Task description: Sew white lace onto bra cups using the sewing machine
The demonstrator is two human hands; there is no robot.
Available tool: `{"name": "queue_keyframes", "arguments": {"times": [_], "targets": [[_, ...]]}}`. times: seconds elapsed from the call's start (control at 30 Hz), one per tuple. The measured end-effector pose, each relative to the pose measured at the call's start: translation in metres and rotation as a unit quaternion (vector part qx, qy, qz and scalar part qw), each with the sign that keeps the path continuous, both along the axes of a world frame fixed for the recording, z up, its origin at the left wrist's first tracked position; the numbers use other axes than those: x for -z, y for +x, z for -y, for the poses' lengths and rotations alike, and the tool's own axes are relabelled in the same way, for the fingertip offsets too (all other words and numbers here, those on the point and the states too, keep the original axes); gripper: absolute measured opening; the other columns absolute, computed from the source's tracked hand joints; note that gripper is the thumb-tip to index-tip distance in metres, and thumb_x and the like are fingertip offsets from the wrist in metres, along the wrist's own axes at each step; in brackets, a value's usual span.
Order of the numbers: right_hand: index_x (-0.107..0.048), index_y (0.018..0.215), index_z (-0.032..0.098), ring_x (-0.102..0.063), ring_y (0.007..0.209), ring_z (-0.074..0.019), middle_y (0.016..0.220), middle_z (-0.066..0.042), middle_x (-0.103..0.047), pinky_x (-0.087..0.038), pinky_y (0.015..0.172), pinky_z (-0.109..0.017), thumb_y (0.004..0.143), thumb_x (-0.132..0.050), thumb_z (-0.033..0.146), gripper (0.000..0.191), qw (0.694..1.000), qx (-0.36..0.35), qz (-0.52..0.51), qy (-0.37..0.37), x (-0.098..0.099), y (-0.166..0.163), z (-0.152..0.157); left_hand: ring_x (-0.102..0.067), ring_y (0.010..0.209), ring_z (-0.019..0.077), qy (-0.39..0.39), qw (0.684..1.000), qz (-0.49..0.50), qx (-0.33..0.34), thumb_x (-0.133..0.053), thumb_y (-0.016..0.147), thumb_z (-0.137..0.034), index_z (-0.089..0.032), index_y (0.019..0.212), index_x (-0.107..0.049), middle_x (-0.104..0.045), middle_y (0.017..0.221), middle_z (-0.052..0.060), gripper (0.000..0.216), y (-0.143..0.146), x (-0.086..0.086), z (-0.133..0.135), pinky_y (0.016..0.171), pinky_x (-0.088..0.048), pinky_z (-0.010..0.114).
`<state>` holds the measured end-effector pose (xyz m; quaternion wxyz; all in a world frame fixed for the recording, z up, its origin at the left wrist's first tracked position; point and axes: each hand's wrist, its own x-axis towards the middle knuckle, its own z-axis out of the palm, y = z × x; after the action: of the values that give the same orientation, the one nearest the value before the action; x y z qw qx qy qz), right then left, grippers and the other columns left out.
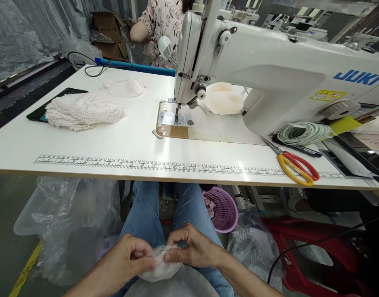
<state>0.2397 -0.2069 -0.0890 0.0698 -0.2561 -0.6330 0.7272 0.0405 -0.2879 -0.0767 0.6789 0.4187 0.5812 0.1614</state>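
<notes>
Low over my lap, both hands pinch a small white piece of fabric with a lace edge. My left hand grips its left side with closed fingers. My right hand pinches its top right edge. Under the fabric a pale rounded container shows at the bottom of the view. My knees in blue jeans are below the table edge.
A white JUKI sewing machine stands on the white table, which has a ruler strip along its front. A stack of white lace pieces lies at left. Red-and-yellow scissors lie at right. A purple basket sits under the table. Another person works behind.
</notes>
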Motion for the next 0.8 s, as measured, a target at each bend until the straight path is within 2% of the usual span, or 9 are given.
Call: {"name": "queue_keyframes", "arguments": {"times": [0.2, 0.3, 0.4, 0.63, 0.8], "targets": [[-0.066, 0.075, 0.013, -0.044, 0.054, -0.0086, 0.059, 0.002, -0.053, -0.031, 0.048, -0.018, 0.073, -0.065, 0.053, 0.040, 0.999, -0.005, 0.024, 0.047, 0.001, 0.000, 0.003, -0.028, 0.053, 0.0098, 0.021, 0.999, 0.027, -0.001, -0.063, 0.070, -0.033, -0.012, 0.065, -0.065, -0.035, 0.053, -0.006, 0.023, 0.005, -0.001, -0.001, 0.049, -0.022, 0.022], [-0.062, 0.085, 0.016, -0.047, 0.061, -0.0098, 0.068, 0.002, -0.055, -0.034, 0.055, -0.018, 0.073, -0.068, 0.047, 0.034, 0.997, 0.009, 0.043, 0.067, -0.002, 0.003, 0.005, -0.029, 0.052, 0.0095, 0.025, 1.000, 0.010, -0.004, -0.062, 0.071, -0.035, -0.012, 0.064, -0.065, -0.037, 0.051, -0.006, 0.024, 0.007, 0.002, -0.002, 0.048, -0.022, 0.022], [-0.055, 0.094, 0.019, -0.048, 0.070, -0.0108, 0.077, 0.003, -0.055, -0.036, 0.063, -0.019, 0.071, -0.071, 0.043, 0.037, 0.996, 0.035, 0.028, 0.080, -0.004, 0.009, 0.005, -0.027, 0.050, 0.0088, 0.019, 1.000, 0.002, -0.005, -0.061, 0.070, -0.036, -0.012, 0.064, -0.065, -0.037, 0.050, -0.006, 0.025, 0.007, 0.002, -0.003, 0.047, -0.022, 0.021], [-0.057, 0.089, 0.018, -0.046, 0.071, -0.0111, 0.078, 0.001, -0.052, -0.037, 0.065, -0.021, 0.078, -0.065, 0.043, 0.028, 0.995, 0.035, 0.001, 0.091, -0.005, 0.012, 0.004, -0.025, 0.050, 0.0086, 0.021, 1.000, 0.012, -0.009, -0.060, 0.069, -0.031, -0.012, 0.062, -0.063, -0.032, 0.049, -0.007, 0.020, 0.008, -0.001, -0.006, 0.047, -0.021, 0.021], [-0.057, 0.084, 0.017, -0.044, 0.064, -0.0100, 0.070, 0.003, -0.050, -0.035, 0.060, -0.020, 0.073, -0.069, 0.044, 0.031, 0.997, 0.023, 0.003, 0.079, -0.006, 0.005, 0.003, -0.025, 0.052, 0.0088, 0.028, 1.000, 0.009, -0.003, -0.060, 0.071, -0.030, -0.013, 0.062, -0.062, -0.031, 0.051, -0.007, 0.019, 0.008, 0.002, -0.003, 0.048, -0.020, 0.021]]}}
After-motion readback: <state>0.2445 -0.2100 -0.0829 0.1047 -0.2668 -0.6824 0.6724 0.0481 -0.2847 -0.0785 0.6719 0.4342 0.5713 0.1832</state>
